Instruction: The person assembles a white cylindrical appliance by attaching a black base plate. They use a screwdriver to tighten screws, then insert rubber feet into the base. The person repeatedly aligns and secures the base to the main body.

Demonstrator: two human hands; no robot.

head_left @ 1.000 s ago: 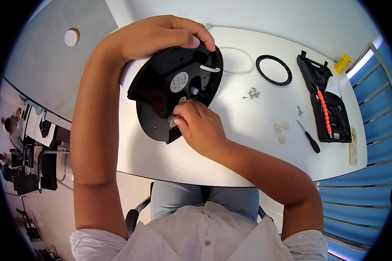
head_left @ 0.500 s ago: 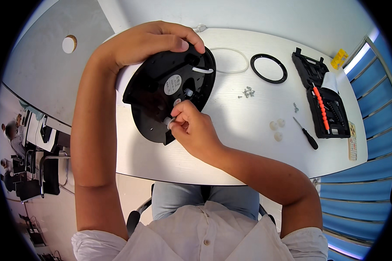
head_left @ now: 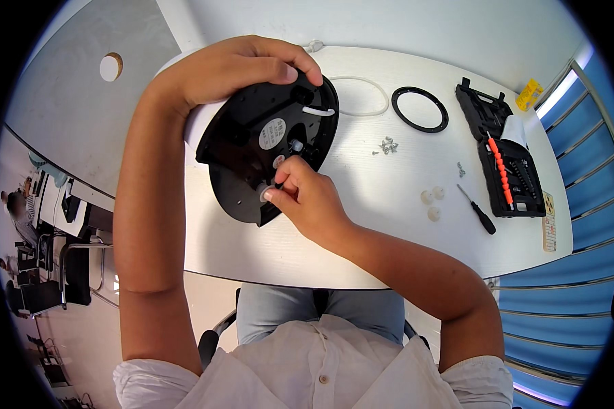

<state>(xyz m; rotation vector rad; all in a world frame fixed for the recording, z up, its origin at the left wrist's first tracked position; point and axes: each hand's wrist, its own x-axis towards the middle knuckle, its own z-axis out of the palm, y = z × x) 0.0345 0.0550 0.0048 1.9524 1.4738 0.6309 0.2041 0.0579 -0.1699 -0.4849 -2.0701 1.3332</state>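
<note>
My left hand (head_left: 242, 68) is wrapped over the top edge of a black appliance base (head_left: 232, 160), keeping it tilted up on the table with its underside toward me. The base carries a round pale label, a second small sticker and a short white strip near its upper right. Low on this underside, the thumb and forefinger of my right hand (head_left: 310, 201) are pinched on a small translucent suction cup (head_left: 263, 193). My fingers partly hide the cup. Above them a clear plastic piece (head_left: 297, 145) sits in a recess of the base.
On the white table (head_left: 361, 232) to the right lie several loose screws (head_left: 388, 145), three translucent suction cups (head_left: 434, 213), a black-handled screwdriver (head_left: 483, 217) and a black ring (head_left: 445, 123). Farther right is an open tool case (head_left: 488, 163). A white ring (head_left: 361, 78) lies behind the base.
My right thumb and fingers have shifted slightly at the suction cup, as if turning or pressing it. My left hand and the base have barely moved.
</note>
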